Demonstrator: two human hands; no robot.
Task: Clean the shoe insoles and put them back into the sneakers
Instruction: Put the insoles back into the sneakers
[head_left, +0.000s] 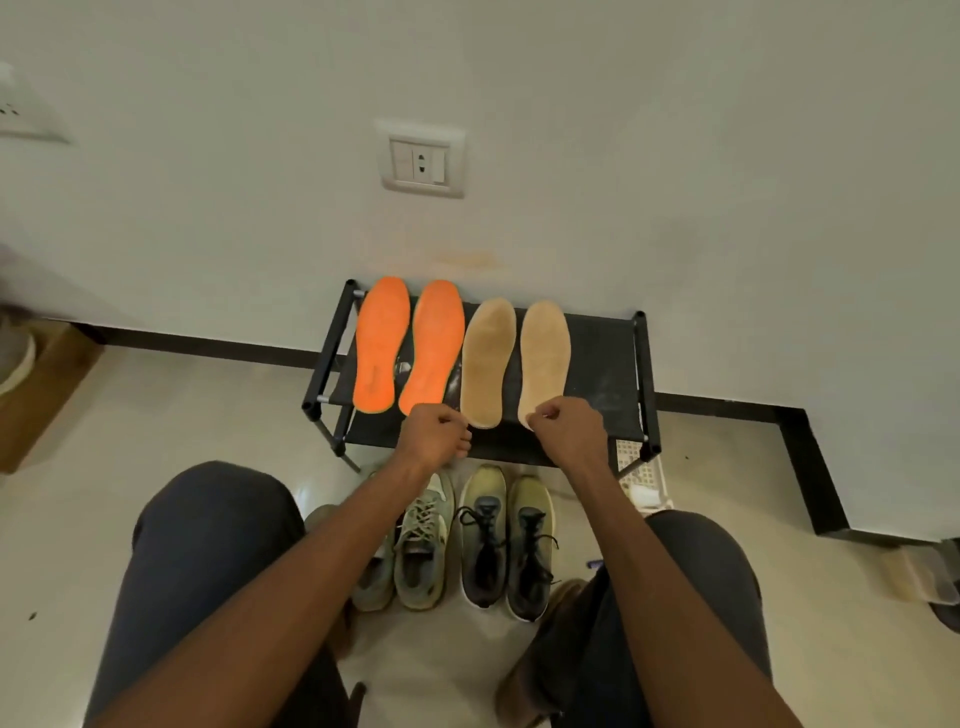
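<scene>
Head view: four insoles lie side by side on the top tier of a low black shoe rack (618, 358) against the wall at 12 o'clock. These are two orange insoles (382, 345) (434, 345) and two tan insoles (487, 361) (544, 358). Two pairs of sneakers stand on the floor between the person's knees: a grey-green pair (418, 545) at 7 o'clock of the rack and a darker olive pair with black laces (506, 540) beside it.

The left hand (434, 431) is curled over the rack's front edge just below the heel of the second orange insole; whether it grips anything I cannot tell. The right hand (563, 423) is curled at the heel of the rightmost tan insole and looks to be pinching its end.

Risks, as I judge them: the insoles sit close, edges nearly touching, so lifting one by the heel could drag or flip its neighbour. The heels hang near the rack's front rail, so a nudge could tip one off onto the sneakers below. Colours could be matched to the wrong pair.

Room: the rack's right third, at 3 o'clock of the tan insoles, is bare fabric. The wall closes off 12 o'clock, and the knees hem the sneakers in at either side.
</scene>
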